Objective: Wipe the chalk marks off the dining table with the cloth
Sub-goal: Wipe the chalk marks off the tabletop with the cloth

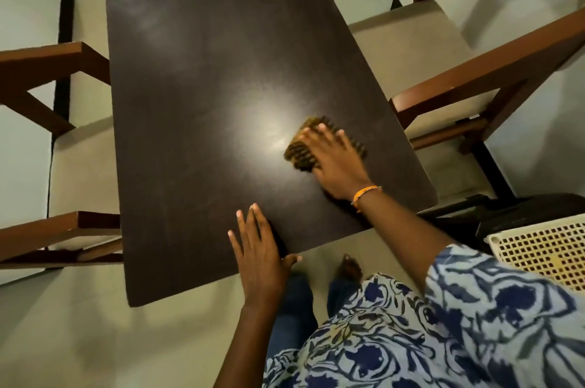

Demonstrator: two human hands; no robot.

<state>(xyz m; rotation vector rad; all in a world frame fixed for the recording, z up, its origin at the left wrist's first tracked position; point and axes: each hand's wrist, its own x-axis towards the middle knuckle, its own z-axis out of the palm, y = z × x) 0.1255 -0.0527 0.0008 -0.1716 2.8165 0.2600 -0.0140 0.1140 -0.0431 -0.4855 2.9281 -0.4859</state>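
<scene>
Pressing cloth flat on table, right hand.

A dark brown tabletop fills the middle of the room, with a soft pool of light reflected on it near its right side. Two reddish-brown wooden chairs with pale seats stand at the table's left edge, and two more stand off its right edge, their seat cushions beige. The floor around the table is pale, smooth and greyish. Off the table's near right corner sits a cream plastic basket with a perforated wall, beside something black and low.
</scene>
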